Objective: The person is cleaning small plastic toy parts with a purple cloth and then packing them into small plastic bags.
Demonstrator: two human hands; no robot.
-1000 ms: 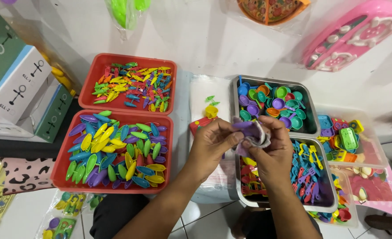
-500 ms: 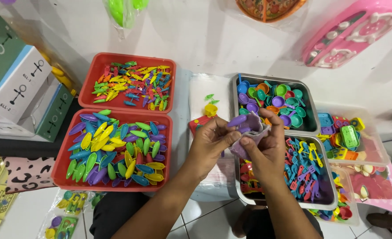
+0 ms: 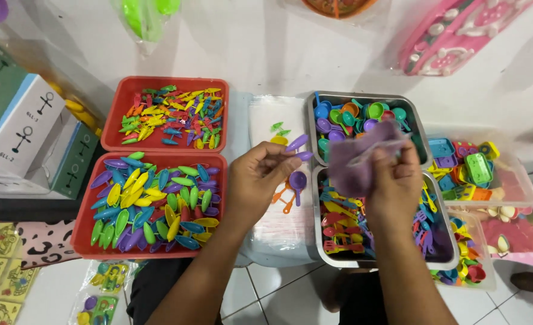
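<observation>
Left fingers [image 3: 281, 157]: pinch purple spoons [image 3: 297, 143] | right fingers [image 3: 399, 157]: clutch purple bag [image 3: 357, 159]

Trays crowd both sides; a lane lies between.
Red trays [image 3: 221, 180] left, metal trays [image 3: 314, 210] right; only the white bag stack [image 3: 278, 232] lies between them.

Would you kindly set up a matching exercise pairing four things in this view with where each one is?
Things:
1. left hand
2. right hand
3. near red tray
4. far metal tray

Places or contents:
A. filled with small round dishes in many colours
B. gripping a blurred purple bag
C. pinching purple toy spoons
D. filled with leaf-shaped pieces in many colours

Pairs: 1-C, 2-B, 3-D, 4-A
</observation>
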